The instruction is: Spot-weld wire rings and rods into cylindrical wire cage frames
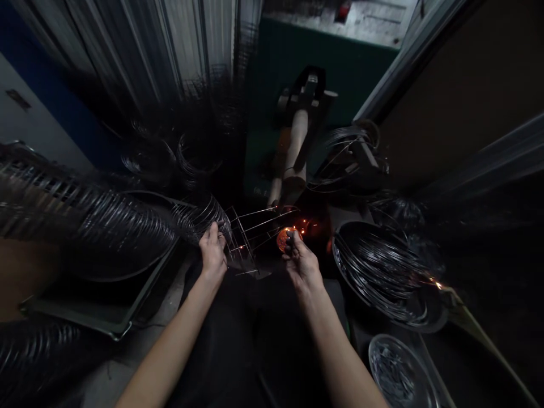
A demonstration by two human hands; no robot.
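Note:
My left hand (213, 249) is closed, its fingers pinched at the near left side of a thin metal wire frame (255, 214). Right beside those fingers lies a bundle of wire rings (199, 212). The frame reaches right, under the tip of a spot welder's thick pale arm (297, 136). My right hand (302, 260) is closed too, its thumb and fingers at the edge of a small round disc (284, 240) that shines orange. Bright sparks fly around the disc. Dim light hides how the disc meets the frame.
At left, a long stack of wire rings (85, 204) lies above a green metal frame (80, 323). To the right stand a basin of wire hoops (374, 272) and a clear bowl of small metal pieces (393, 371). The welder's green body (352, 68) rises ahead.

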